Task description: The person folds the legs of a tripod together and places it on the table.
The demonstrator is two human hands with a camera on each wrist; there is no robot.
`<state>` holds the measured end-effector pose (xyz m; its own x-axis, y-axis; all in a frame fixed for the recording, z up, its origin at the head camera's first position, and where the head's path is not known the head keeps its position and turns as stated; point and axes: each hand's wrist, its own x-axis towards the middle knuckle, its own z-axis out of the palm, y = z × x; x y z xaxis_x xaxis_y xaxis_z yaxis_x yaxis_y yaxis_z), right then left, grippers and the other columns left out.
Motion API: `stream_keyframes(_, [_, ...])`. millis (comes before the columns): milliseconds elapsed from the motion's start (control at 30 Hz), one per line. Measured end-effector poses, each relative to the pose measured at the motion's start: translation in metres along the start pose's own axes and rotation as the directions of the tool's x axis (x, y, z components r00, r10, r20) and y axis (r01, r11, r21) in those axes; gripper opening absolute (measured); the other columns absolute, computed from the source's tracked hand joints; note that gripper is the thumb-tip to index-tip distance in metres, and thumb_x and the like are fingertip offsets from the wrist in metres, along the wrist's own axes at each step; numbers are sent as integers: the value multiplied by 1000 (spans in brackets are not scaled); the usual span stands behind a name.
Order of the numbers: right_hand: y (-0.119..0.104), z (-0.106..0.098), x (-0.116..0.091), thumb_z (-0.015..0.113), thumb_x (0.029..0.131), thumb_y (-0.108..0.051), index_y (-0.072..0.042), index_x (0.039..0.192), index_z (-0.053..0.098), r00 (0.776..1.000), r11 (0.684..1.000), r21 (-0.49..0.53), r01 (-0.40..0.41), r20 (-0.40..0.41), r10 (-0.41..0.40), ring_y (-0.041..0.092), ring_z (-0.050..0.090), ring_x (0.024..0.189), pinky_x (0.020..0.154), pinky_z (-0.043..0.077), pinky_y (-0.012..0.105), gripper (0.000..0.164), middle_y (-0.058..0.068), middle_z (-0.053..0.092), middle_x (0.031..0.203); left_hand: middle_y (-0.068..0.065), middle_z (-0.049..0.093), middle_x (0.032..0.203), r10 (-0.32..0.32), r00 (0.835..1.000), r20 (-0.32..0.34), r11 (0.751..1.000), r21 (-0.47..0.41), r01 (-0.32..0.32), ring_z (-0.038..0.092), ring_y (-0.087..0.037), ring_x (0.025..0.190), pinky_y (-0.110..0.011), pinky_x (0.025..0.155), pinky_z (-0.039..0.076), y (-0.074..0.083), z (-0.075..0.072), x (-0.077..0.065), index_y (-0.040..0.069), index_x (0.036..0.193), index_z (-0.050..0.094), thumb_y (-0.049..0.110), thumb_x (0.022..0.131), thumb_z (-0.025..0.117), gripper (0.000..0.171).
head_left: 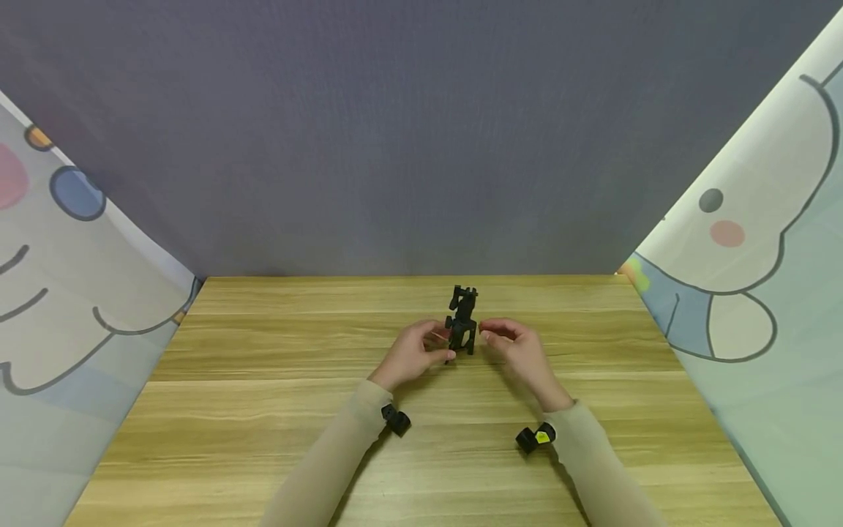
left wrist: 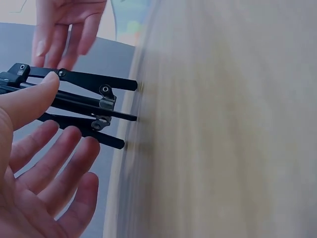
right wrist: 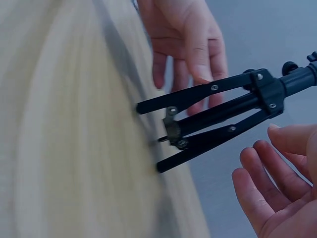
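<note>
A small black tripod [head_left: 465, 311] stands upright on the wooden table, its legs spread. My left hand [head_left: 411, 355] is at its left side, thumb and fingers loosely around a leg. In the left wrist view, the thumb of the left hand [left wrist: 44, 183] overlaps the tripod [left wrist: 79, 101], and the other fingers spread loosely beside a lower leg; whether they touch it I cannot tell. On the right, my right hand [head_left: 523, 355] is held just off the tripod. The right wrist view shows a gap between the relaxed fingers of the right hand [right wrist: 277, 183] and the tripod [right wrist: 223, 116].
The wood-grain table [head_left: 296, 439] runs back to a dark grey backdrop [head_left: 421, 146]. Cartoon-printed sheets [head_left: 737, 241] flank it on both sides. A small black camera [head_left: 396, 421] is strapped to the left wrist, another black camera [head_left: 535, 438] to the right.
</note>
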<state>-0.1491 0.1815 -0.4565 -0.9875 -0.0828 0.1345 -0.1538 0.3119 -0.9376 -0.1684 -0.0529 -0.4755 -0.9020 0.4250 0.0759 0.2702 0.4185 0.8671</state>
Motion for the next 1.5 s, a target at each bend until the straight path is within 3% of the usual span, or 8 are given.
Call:
stream_keyframes(233, [-15, -4, 8, 72, 93, -14, -2, 113, 73, 1000, 1000, 22, 18, -8, -18, 21, 66, 102, 83, 54, 24, 23, 12, 71, 112, 3, 68, 105, 9, 1000, 7, 1000, 18, -9, 64, -11, 92, -29, 83, 52, -3, 5, -1, 10, 117, 67, 22, 87, 80, 35])
stream_keyframes(500, [-42, -5, 16, 67, 94, -1, 6, 117, 68, 995, 992, 80, 103, -10, -102, 15, 65, 104, 85, 54, 24, 24, 21, 68, 117, 4, 68, 94, -5, 1000, -4, 998, 66, 5, 63, -8, 81, -27, 74, 53, -3, 10, -1, 10, 107, 68, 21, 85, 82, 28])
stream_keyframes(633, [-53, -4, 18, 69, 94, -3, 5, 119, 68, 991, 985, 115, 131, -25, -129, 12, 65, 105, 86, 54, 25, 26, 19, 67, 119, 3, 67, 91, -3, 1000, -15, 996, 90, 5, 63, -9, 80, -26, 72, 53, -2, 11, -1, 9, 103, 69, 19, 85, 82, 24])
stream_keyframes(967, [-69, 6, 20, 74, 91, -8, 4, 116, 70, 976, 951, 217, 218, -69, -208, 17, 65, 106, 87, 55, 30, 29, 16, 68, 119, 5, 68, 87, -35, 999, -13, 988, 147, 36, 63, -8, 79, -26, 72, 53, -4, 15, 2, 10, 99, 70, 21, 86, 80, 20])
stream_keyframes(1167, [-77, 11, 22, 74, 90, -6, 2, 115, 71, 967, 942, 217, 254, -70, -245, 17, 65, 107, 87, 55, 30, 26, 14, 70, 117, 6, 69, 83, -5, 999, -44, 986, 166, 13, 64, -7, 75, -25, 69, 53, -4, 16, 2, 11, 94, 72, 20, 85, 82, 16])
stream_keyframes(1300, [-98, 12, 16, 72, 91, -1, 6, 110, 72, 969, 955, 168, 245, -74, -235, 12, 65, 104, 85, 55, 27, 21, 19, 70, 114, 7, 69, 80, 12, 997, -77, 983, 183, 3, 62, -5, 70, -25, 65, 52, -4, 14, 2, 12, 89, 75, 18, 83, 83, 12])
stream_keyframes(1400, [-113, 12, 12, 71, 90, 2, 10, 108, 71, 972, 966, 129, 226, -91, -215, 8, 65, 97, 70, 53, 20, 19, 23, 69, 113, 9, 68, 77, 3, 995, -101, 981, 191, 17, 61, -3, 67, -24, 63, 51, -5, 14, 2, 14, 86, 76, 18, 82, 83, 10])
stream_keyframes(1500, [-109, 12, 13, 72, 89, 4, 10, 106, 71, 969, 966, 122, 229, -129, -213, 5, 64, 88, 52, 41, 17, 18, 23, 70, 111, 9, 68, 75, -6, 993, -121, 982, 185, 29, 60, -3, 66, -24, 61, 50, -7, 12, 1, 13, 85, 76, 17, 81, 83, 9])
